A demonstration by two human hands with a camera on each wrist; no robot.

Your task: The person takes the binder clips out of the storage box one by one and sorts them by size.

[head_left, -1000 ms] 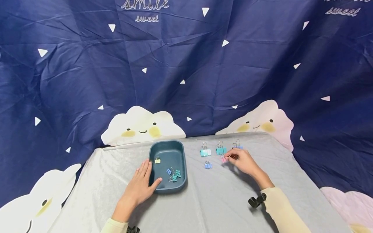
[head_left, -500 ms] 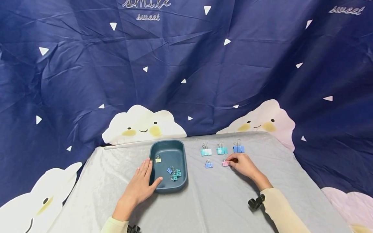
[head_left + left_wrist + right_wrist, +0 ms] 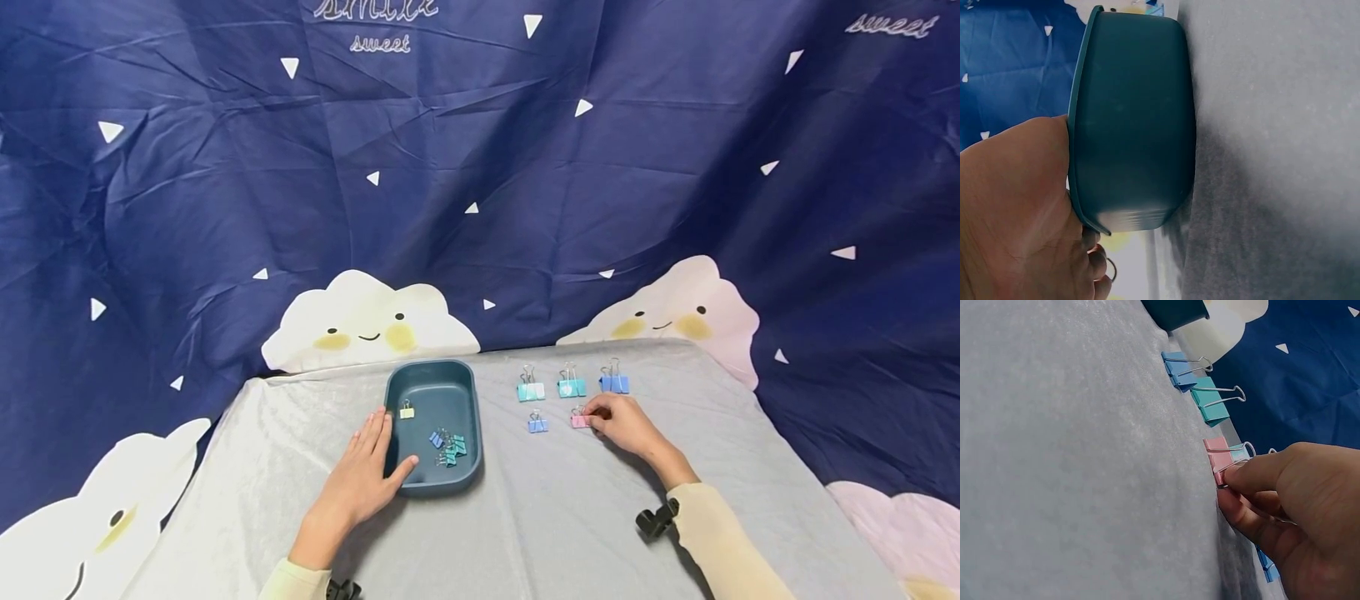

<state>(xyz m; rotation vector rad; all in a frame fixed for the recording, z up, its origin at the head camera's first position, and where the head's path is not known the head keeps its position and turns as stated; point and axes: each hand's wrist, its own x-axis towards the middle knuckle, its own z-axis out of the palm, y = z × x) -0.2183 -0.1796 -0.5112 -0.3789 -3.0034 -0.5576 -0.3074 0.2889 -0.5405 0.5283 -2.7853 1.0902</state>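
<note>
The right hand has its grip pinching the pink clip by its right end, thumb and fingertips pressed together on it, as the right wrist view shows closely. The pink clip sits at the surface of the grey cloth that covers the bench, its wire handles pointing away from the person. Just beside it to the left, and apart from it, stands the small blue clip. Behind these two runs a row of three larger clips, handles up: the white-and-teal clip on the left, the teal clip in the middle, directly behind the pink one, and the large blue clip on the right, near the right hand.

The left hand is spread, its grip relaxed; the fingers lie along the left side of the dark teal tray and the thumb reaches over the near left part of the rim. Inside the tray, the yellow clip is towards the left wall, while the dark blue clip and a cluster of green clips lie together nearer the right. A navy curtain printed with clouds and triangles hangs behind the bench
</note>
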